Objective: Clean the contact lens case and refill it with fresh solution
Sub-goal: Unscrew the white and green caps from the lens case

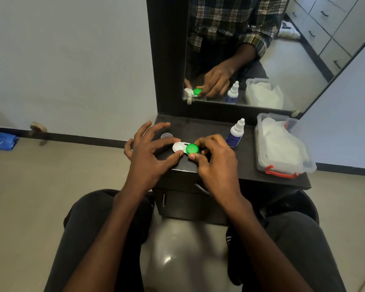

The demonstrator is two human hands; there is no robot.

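On the dark shelf [251, 165], left hand [148, 152] steadies the lens case [178, 147]; right hand [215, 159] pinches its green cap [192, 149].

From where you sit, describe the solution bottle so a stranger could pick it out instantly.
Start at the black shelf below the mirror. Toward its right end sits a clear plastic box with red latches; the solution bottle stands upright just left of it. It is the only tall thing there: white dropper top, blue label.
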